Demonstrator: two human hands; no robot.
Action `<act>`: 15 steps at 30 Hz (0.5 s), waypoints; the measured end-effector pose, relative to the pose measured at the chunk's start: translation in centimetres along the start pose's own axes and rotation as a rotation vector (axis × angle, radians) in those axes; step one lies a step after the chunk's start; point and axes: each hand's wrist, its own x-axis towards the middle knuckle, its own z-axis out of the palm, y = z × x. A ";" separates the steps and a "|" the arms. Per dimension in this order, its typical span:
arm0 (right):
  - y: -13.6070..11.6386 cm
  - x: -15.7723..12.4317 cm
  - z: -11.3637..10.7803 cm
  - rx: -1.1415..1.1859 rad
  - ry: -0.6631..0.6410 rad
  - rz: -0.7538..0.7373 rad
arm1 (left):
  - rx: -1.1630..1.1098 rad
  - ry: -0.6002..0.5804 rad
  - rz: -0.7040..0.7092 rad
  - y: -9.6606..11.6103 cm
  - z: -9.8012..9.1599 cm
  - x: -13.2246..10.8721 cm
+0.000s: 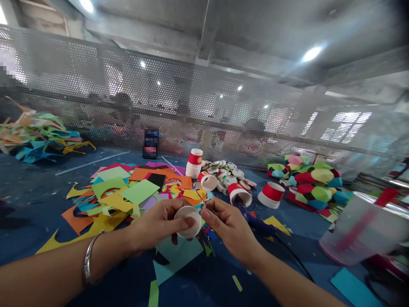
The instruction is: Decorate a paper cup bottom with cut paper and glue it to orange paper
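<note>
My left hand [159, 224] is closed round a paper cup [189, 221], its white bottom turned toward me and my thumb pressed on it. My right hand [228, 226] sits just to the right of the cup, fingers pinched on something thin that I cannot make out. A silver bangle [88, 260] is on my left wrist. Both hands hover over the blue table [38, 187], above a teal paper piece [177, 256].
Coloured paper offcuts [121, 192] cover the table's middle. Red-and-white paper cups [273, 194] stand and lie behind my hands, with a cup stack [194, 163]. Finished colourful pieces [313, 183] pile at right. A clear plastic tub [361, 234] sits near right. A perforated metal screen [204, 111] backs the table.
</note>
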 end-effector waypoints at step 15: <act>-0.5 -0.9 -0.1 -0.272 -0.014 -0.040 | 0.137 0.101 0.189 -0.6 -1.0 0.4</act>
